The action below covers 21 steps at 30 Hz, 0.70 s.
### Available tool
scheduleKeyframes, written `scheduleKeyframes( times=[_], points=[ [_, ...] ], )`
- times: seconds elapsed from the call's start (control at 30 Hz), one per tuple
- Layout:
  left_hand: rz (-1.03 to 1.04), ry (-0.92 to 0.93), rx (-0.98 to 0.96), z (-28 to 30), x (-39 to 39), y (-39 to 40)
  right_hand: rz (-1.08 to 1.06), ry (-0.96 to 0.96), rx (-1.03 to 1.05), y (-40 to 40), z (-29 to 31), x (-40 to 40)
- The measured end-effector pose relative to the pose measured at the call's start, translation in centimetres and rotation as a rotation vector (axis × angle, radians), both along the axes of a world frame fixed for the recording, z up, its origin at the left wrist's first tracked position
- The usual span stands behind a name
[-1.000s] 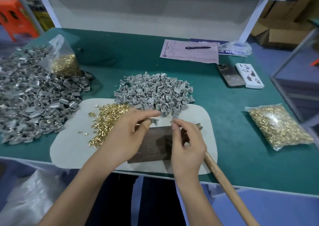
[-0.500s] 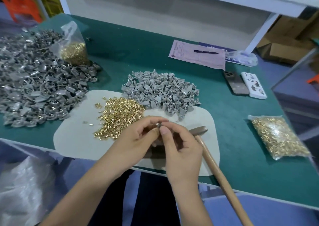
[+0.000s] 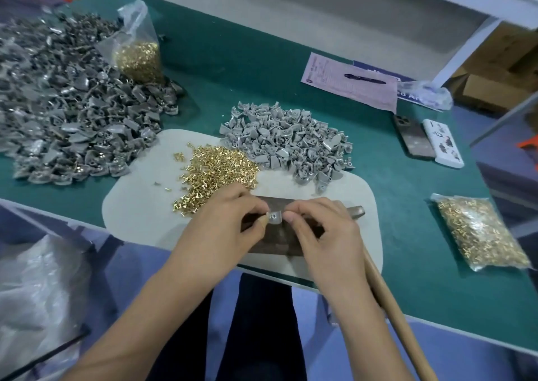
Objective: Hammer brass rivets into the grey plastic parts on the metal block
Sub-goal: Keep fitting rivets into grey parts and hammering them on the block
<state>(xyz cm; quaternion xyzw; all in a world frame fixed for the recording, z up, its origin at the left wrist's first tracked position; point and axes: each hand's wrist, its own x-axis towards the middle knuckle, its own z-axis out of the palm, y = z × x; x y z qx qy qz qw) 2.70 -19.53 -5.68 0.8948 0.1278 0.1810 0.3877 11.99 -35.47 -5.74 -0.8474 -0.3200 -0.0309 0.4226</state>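
A small grey plastic part [image 3: 274, 217] sits over the dark metal block [image 3: 276, 245], pinched from both sides by my left hand [image 3: 225, 229] and my right hand [image 3: 326, 235]. The block lies on a pale mat [image 3: 139, 214]. Loose brass rivets [image 3: 218, 173] form a heap on the mat just behind my left hand. A pile of grey plastic parts [image 3: 288, 144] lies behind the block. The hammer lies to the right of my right hand, its head [image 3: 356, 210] beside the block and its wooden handle [image 3: 393, 310] sticking out over the table edge.
A big heap of grey parts [image 3: 64, 118] covers the table's left side, with a bag of rivets [image 3: 139, 57] on it. Another rivet bag [image 3: 480, 232] lies at right. Two phones [image 3: 428, 141], a paper with a pen [image 3: 352, 86] sit farther back. The green table edge [image 3: 436, 331] runs close.
My hands came together and lowered the grey part onto the metal block; both now pinch it there. The camera view shifted closer and leftward.
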Motion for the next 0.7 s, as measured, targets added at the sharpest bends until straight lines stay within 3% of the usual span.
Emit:
scheduleKeyframes(
  times=[0.23,0.47,0.57,0.7],
  points=[
    [-0.028,-0.017,0.036,-0.1,0.2,0.9,0.112,-0.099,-0.258,1.2,2.0,0.0],
    [-0.010,-0.032,0.053,-0.5,0.1,0.9,0.382,-0.405,-0.572,3.0,4.8,0.5],
    [0.016,-0.011,0.074,-0.5,0.0,1.1,0.401,-0.308,-0.580,3.0,4.9,1.1],
    [0.037,0.000,0.079,-0.6,0.1,1.1,0.289,-0.129,-0.373,2.4,4.2,1.2]
  ],
)
